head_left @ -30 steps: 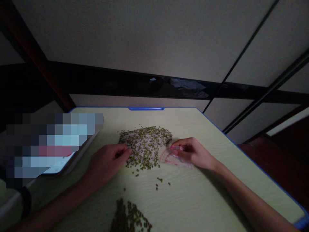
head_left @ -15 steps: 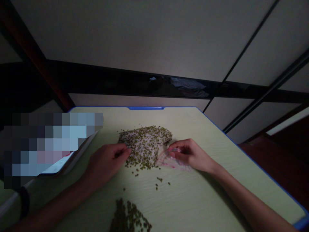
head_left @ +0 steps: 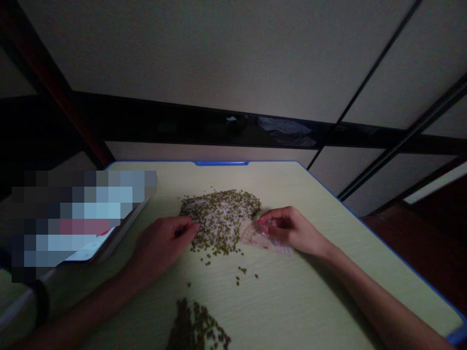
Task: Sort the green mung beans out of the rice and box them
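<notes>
A pile of green beans, like mung beans, mixed with small white grains [head_left: 222, 214] is spread on the table [head_left: 328, 291]. My left hand [head_left: 166, 245] rests at the pile's left edge, thumb and forefinger pinched together; whatever lies between the fingertips is too small to make out. On the other side, my right hand [head_left: 288, 228] is closed on a thin clear plastic bag [head_left: 266, 241] with red print, which lies flat against the pile's right edge. A second heap of green beans [head_left: 193, 325] sits close to me at the bottom of the view.
A few loose beans [head_left: 242, 270] are scattered between the two heaps. At the left stands a tablet-like device [head_left: 85, 250], mostly blurred out. The table has a blue rim [head_left: 270, 161], and a pale cabinet wall [head_left: 204, 63] rises behind it.
My right hand has moved slightly to the right, and the plastic bag has shifted with it. The left hand keeps its pinch at the pile's edge.
</notes>
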`<state>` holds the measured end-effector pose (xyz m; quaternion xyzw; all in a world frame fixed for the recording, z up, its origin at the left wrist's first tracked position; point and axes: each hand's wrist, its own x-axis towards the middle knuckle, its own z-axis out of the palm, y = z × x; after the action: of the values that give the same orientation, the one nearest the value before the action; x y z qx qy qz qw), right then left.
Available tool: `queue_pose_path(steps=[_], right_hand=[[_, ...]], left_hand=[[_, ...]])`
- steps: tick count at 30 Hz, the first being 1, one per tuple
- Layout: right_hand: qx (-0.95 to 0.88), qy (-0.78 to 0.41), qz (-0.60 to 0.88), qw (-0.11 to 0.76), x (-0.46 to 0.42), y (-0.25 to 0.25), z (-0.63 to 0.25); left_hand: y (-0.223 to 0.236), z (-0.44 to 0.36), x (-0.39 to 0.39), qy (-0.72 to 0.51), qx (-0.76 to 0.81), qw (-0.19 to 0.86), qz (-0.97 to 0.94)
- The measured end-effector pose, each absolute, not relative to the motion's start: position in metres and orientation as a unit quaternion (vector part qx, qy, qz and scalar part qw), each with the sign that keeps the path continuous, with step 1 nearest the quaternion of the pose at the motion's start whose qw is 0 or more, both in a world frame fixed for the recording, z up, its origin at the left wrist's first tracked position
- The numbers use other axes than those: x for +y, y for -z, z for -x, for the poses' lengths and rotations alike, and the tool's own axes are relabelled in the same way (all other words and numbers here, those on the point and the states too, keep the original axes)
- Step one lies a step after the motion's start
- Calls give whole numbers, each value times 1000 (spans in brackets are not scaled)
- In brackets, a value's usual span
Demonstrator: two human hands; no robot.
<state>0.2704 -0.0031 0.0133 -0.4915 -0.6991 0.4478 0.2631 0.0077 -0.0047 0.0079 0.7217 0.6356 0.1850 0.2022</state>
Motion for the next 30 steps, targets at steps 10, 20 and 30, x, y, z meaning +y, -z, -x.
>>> queue_pose_path(steps=[10, 20, 30], right_hand=[[-684, -440, 514, 274, -2, -14, -273], [-690, -426, 517, 273, -5, -19, -272], [-681, -436, 520, 276, -4, -14, -268]], left_hand=[[-7, -7, -5, -191, 637, 198, -720], [-10, -9, -5, -186, 645, 199, -714], [-8, -8, -5, -184, 639, 203, -719]])
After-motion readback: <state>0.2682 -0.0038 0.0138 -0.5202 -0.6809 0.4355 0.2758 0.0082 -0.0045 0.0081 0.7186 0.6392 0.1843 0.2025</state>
